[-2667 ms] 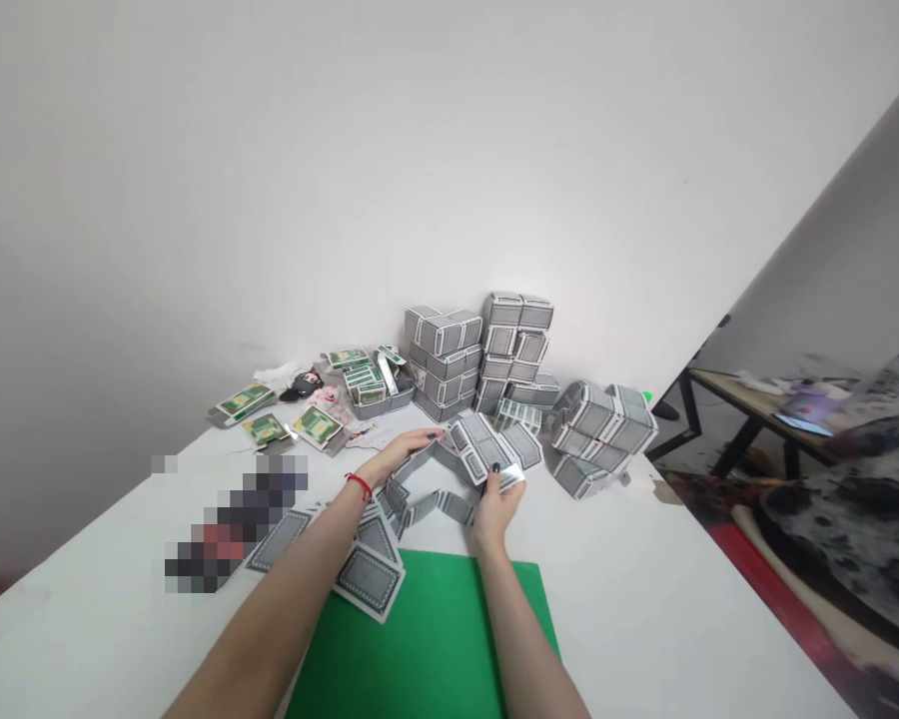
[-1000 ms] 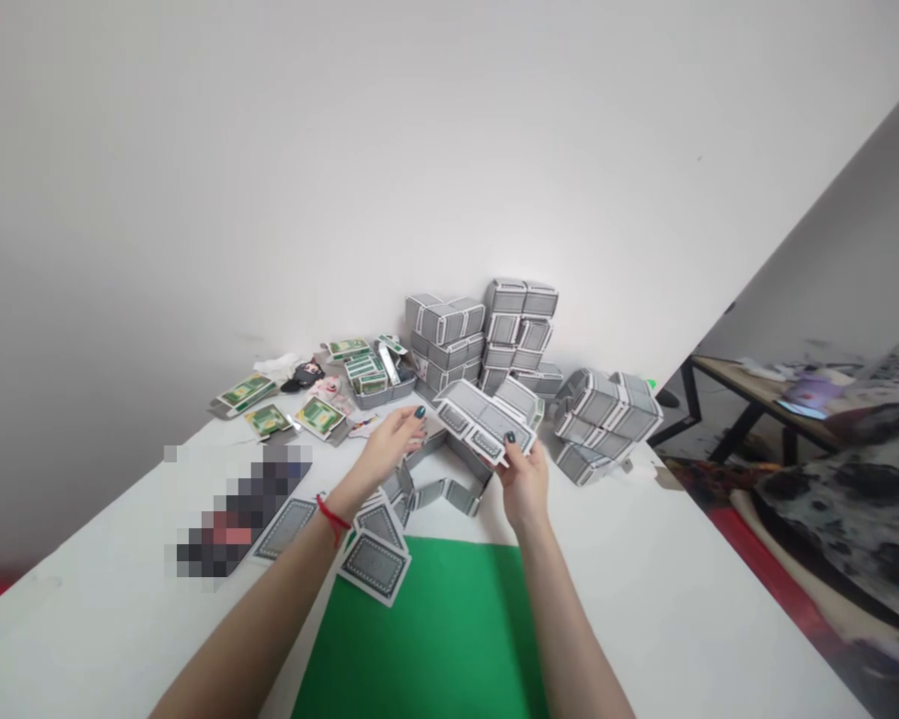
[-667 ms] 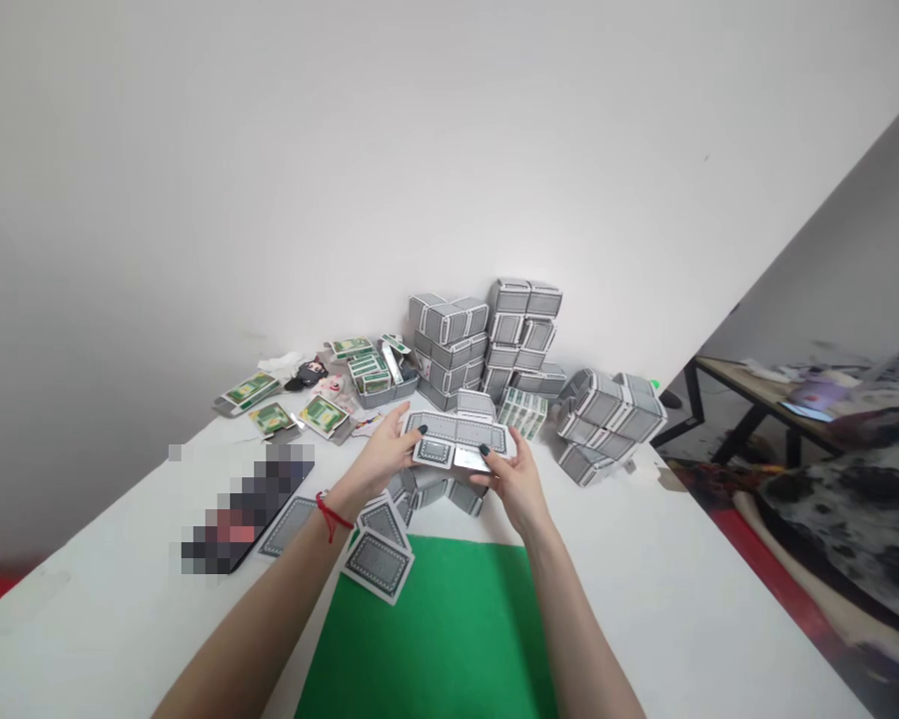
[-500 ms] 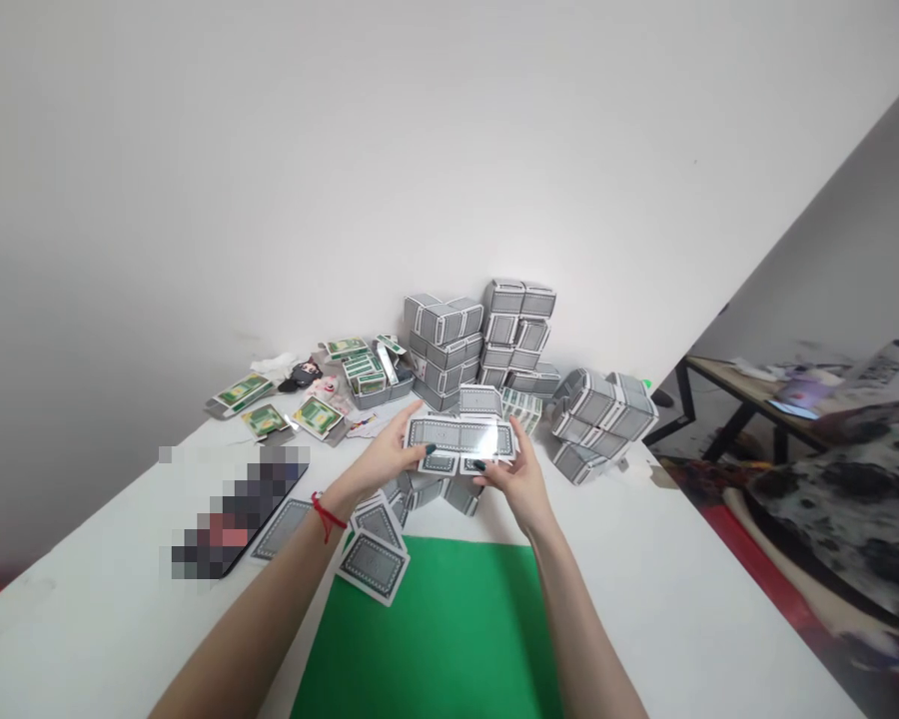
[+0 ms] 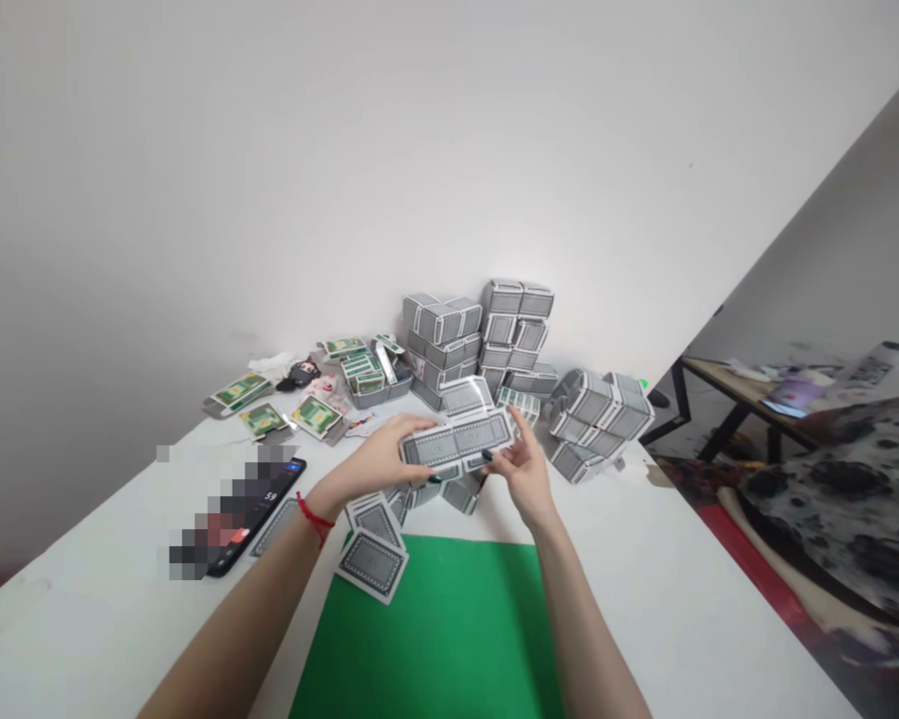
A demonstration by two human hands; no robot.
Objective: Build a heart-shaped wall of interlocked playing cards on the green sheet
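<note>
Between my two hands is a block of interlocked playing cards, grey patterned backs facing me, tilted with its right end higher. My left hand grips its left end, thumb along the lower front edge. My right hand holds its right end, thumb beneath and index finger up the side. Another card piece shows just behind the block's top edge. Below the block are more folded cards, partly hidden. Loose playing cards lie face down by my left wrist, overlapping a green mat.
Stacked card blocks and a taller stack stand against the wall, with another card-block stack at right. Green card boxes lie at back left. A phone rests on the white table.
The card block has tilted, its left end dropping and its right end rising. My left hand has shifted slightly left, and the card piece behind has turned along with it.
</note>
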